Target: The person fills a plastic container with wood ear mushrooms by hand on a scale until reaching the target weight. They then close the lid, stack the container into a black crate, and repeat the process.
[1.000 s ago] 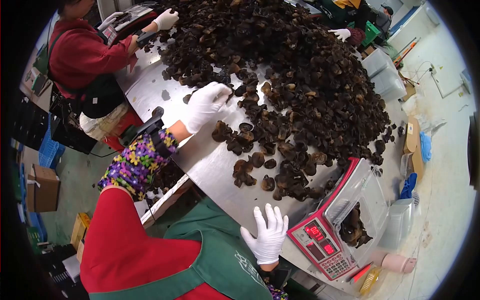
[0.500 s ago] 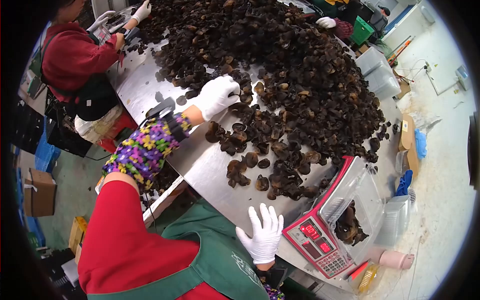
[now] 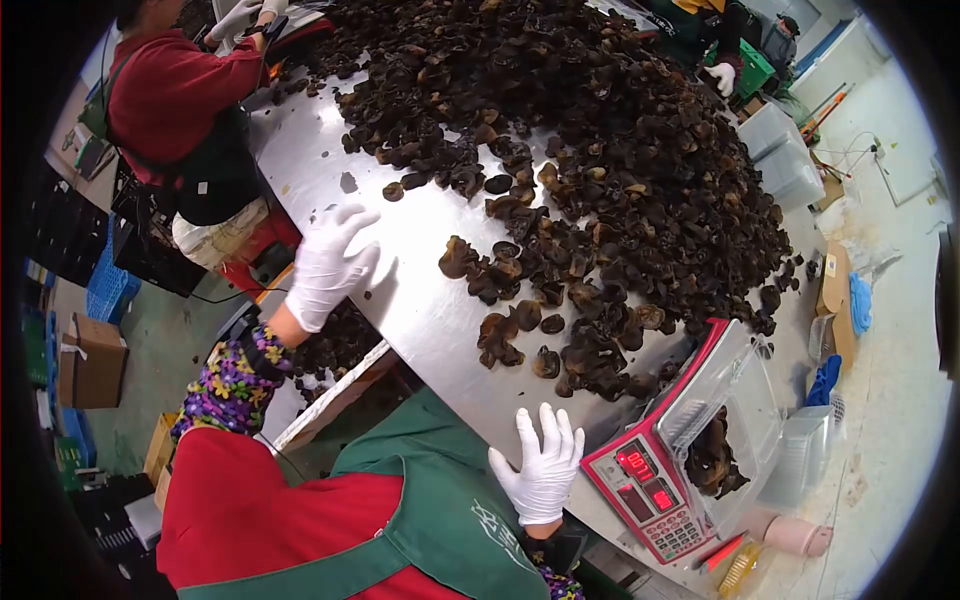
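My left hand (image 3: 332, 262), in a white glove, is over the left edge of the metal table (image 3: 420, 320), beside a lower container holding dark pieces (image 3: 345, 340). Its fingers are apart, with nothing in them. My right hand (image 3: 541, 470), also gloved, is spread at the near table edge, empty, just left of a red scale (image 3: 640, 500) with lit red digits. A clear plastic box (image 3: 755, 400) sits tilted on the scale with some dark, curled fungus-like pieces (image 3: 715, 455) inside. A large heap of similar pieces (image 3: 640, 170) covers much of the table beyond my hands.
A co-worker in red (image 3: 180, 100) stands at the upper left. Another person's gloved hand (image 3: 722, 78) shows at the top right. Clear tubs (image 3: 785, 155) stand along the right side; a pink roll (image 3: 800, 535) is near the scale. A cardboard box (image 3: 92, 362) is at left.
My left hand has moved from the heap's near edge back left to the table's edge, its curled fingers now apart. My right hand stays spread by the scale. The view has shifted slightly.
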`<state>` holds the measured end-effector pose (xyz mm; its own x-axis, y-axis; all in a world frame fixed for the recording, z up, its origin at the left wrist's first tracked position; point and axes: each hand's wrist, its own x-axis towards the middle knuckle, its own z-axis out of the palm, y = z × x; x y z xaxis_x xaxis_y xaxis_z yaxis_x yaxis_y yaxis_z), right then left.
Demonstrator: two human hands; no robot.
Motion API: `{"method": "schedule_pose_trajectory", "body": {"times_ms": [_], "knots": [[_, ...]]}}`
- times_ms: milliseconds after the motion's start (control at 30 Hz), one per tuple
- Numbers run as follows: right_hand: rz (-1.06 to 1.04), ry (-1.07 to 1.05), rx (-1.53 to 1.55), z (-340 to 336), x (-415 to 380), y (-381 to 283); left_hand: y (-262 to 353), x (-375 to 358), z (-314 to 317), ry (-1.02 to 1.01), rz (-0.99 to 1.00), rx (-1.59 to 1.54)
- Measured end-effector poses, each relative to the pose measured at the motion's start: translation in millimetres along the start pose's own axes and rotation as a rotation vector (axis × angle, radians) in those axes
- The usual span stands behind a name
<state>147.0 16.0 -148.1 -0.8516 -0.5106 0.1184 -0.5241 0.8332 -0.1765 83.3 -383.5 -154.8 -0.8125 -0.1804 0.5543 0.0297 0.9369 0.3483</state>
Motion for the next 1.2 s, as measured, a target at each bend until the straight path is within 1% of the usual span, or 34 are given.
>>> {"method": "schedule_pose_trajectory", "body": {"times_ms": [67, 133, 233, 267, 367, 400, 467, 500, 533, 600, 633, 667, 733, 800, 833, 867, 933, 967, 1067, 1100, 1133, 1200], "knots": [[0.013, 0.012, 0.029, 2.7, -1.0, 0.3, 34.2, 10.5, 21.0, -0.158, -0.196, -0.315], [0.013, 0.022, 0.027, 3.2, -0.8, -0.1, 78.5, 31.7, 11.8, -0.378, -0.031, -0.076], [0.024, 0.029, 0.033, 1.7, -1.5, -0.1, 99.9, 35.3, 53.2, -0.244, 0.13, -0.258], [0.022, 0.029, 0.043, 1.6, -1.7, -1.3, 105.0, 39.7, 60.8, -0.252, 0.143, -0.266], [0.019, 0.036, 0.048, 1.6, -1.5, -0.7, 114.2, 46.2, 82.6, -0.394, 0.247, -0.337], [0.012, 0.038, 0.053, 1.2, -1.2, -0.3, 116.3, 46.2, 83.0, -0.395, 0.253, -0.34], [0.012, 0.032, 0.036, -0.1, -0.6, -0.3, 123.6, 42.2, 80.3, -0.515, 0.267, -0.516], [0.005, 0.024, 0.023, -0.6, -0.7, -0.2, 128.2, 38.5, 77.3, -0.398, 0.272, -0.53], [0.013, 0.024, 0.023, -0.8, -0.7, -0.2, 127.1, 38.1, 77.9, -0.404, 0.277, -0.533], [-0.003, 0.033, 0.031, -0.2, -0.7, 0.8, 121.6, 38.0, 74.6, -0.311, 0.022, -0.72], [0.001, 0.03, 0.033, 0.1, -0.5, 0.9, 117.9, 39.4, 70.3, -0.304, -0.1, -0.721], [-0.002, 0.033, 0.028, 0.3, -0.6, 1.0, 115.8, 41.2, 59.3, -0.263, -0.131, -0.664], [-0.005, 0.034, 0.025, 0.3, -0.7, 1.0, 110.0, 40.7, 49.0, -0.317, -0.137, -0.727], [-0.002, 0.033, 0.03, 0.6, -0.5, 0.7, 113.6, 31.1, 44.5, -0.361, -0.086, -0.664], [-0.001, 0.034, 0.031, 0.9, -0.1, 0.4, 116.7, 24.8, 37.0, -0.381, 0.0, -0.578], [0.001, 0.039, 0.039, 1.0, -0.1, 0.0, 115.8, 21.2, 34.4, -0.501, 0.054, -0.523], [0.01, 0.046, 0.044, 1.0, -0.5, 0.3, 126.0, 9.3, 38.9, -0.455, 0.188, -0.588], [0.006, 0.045, 0.045, 0.8, -0.5, 0.3, 129.3, 5.3, 41.3, -0.493, 0.26, -0.57], [0.009, 0.042, 0.042, 0.8, -1.0, 0.0, 149.3, -7.3, 43.9, -0.503, 0.518, -0.216], [0.006, 0.044, 0.044, 0.6, -0.6, -0.2, 152.2, -11.8, 49.3, -0.389, 0.554, -0.215], [0.012, 0.045, 0.038, -0.1, -0.3, -0.1, 151.0, -13.6, 56.4, -0.387, 0.559, -0.222], [0.005, 0.041, 0.06, -0.9, -0.9, -0.2, 143.3, -13.3, 65.0, -0.415, 0.415, -0.317]]}}
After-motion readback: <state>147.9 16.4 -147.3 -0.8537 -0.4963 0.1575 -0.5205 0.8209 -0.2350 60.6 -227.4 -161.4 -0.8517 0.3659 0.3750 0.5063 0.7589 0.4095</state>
